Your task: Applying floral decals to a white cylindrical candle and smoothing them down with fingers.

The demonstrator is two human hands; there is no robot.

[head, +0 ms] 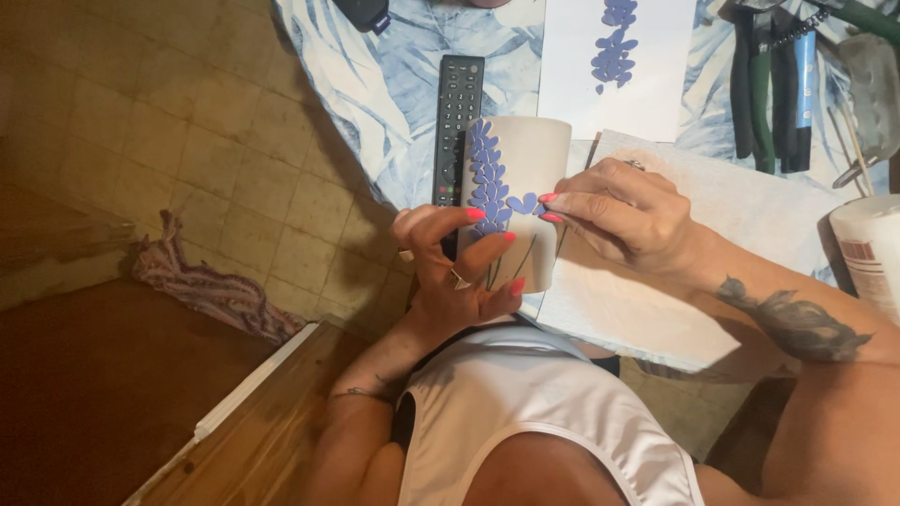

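beige floor tiles [178, 141] fill the left of the view, with a patterned cloth [211, 286] lying crumpled on them and a wooden board [253, 431] with a white edge below it. further right, a black remote control [457, 122] lies on the blue-and-white leaf-print tablecloth [384, 94], running away from the person. just beside it, the left hand [459, 267] is closed around a white mug [530, 187] from its lower end, thumb and pink-nailed fingers wrapped on its side, holding it tipped on its side over the table edge. the mug carries a column of purple petal shapes [486, 183] running along its side, with thin dark stems below them. the right hand [614, 211] comes in from the right, its fingertips pinched on a small purple heart-shaped petal [523, 202] that sits against the mug's wall just beside the column; the hand touches the mug there. under that hand lies a pale whitewashed board [712, 244] on the table. above it rests a white sheet [572, 84] with more purple petal shapes [614, 42] on it. to the far right, green- and blue-handled pliers [773, 89] lie side by side near the table's corner, and a white roll [872, 253] stands at the frame edge. a tattoo shows on the right forearm.
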